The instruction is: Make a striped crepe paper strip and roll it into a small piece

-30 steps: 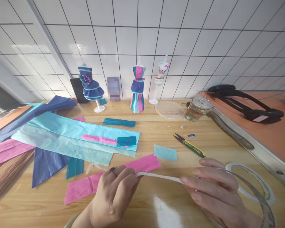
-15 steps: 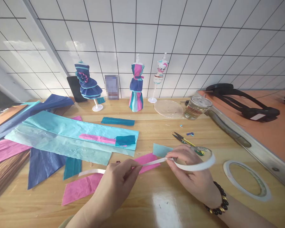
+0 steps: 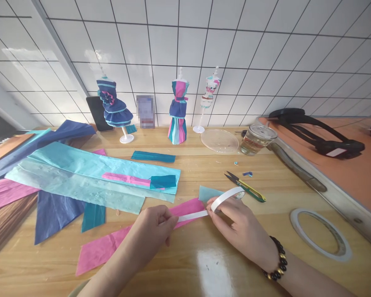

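A white tape strip (image 3: 192, 215) stretches between my two hands, just over a pink paper strip (image 3: 105, 246) on the table. My left hand (image 3: 154, 229) pinches the strip's left end. My right hand (image 3: 235, 222), with a beaded bracelet, is closed on the tape roll (image 3: 227, 197), whose ring stands up above the fingers. Beyond the right fingers lies a light blue paper piece (image 3: 207, 193), partly hidden by them. Green and yellow snips (image 3: 249, 189) rest on the table past my right hand.
Blue sheets (image 3: 111, 159) and teal and pink pieces cover the left side. Three small dressed mannequins (image 3: 177, 109) stand at the back by a lidded glass jar (image 3: 258, 138). Another tape roll (image 3: 320, 235) lies at the right, with a black headset (image 3: 321, 132) beyond.
Both hands have shifted a little left and down, bringing the tape over the pink strip. The roll has turned upright and moved left, leaving the snips in full view.
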`<state>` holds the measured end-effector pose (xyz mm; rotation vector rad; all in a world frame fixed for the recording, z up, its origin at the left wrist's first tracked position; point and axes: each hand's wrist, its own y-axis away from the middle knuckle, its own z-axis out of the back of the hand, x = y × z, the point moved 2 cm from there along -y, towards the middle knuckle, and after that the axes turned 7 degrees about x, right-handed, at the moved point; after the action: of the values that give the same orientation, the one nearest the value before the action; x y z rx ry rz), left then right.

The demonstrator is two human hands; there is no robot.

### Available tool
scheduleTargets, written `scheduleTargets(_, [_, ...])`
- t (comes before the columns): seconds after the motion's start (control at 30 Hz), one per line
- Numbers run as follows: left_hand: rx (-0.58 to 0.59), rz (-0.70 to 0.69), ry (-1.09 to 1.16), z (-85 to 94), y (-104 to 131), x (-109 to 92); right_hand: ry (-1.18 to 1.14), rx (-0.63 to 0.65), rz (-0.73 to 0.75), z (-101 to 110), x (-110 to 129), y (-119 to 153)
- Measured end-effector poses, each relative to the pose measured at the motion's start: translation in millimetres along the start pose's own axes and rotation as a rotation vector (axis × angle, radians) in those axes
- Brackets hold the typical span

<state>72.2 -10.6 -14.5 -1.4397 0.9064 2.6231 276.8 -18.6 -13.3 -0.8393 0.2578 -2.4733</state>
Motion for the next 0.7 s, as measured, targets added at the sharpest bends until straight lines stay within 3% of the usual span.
scheduleTargets(0.23, [-0.038,-0.025,-0.131,-0.7,-0.8,4.2,0.021,0.110,-0.085,-3.2,-7.9,-1.6])
scheduleTargets(0.43, [-0.028,-0.035,-0.187,-0.5,-2.5,4.7,-0.006,0.120,-0.124,-5.2,-9.7,-1.4])
scheduleTargets(0.7, [0.015,-0.029,-0.143,3.6,-0.8,7.5,-0.034,0.026,0.026,1.8,-2.9,-1.1])
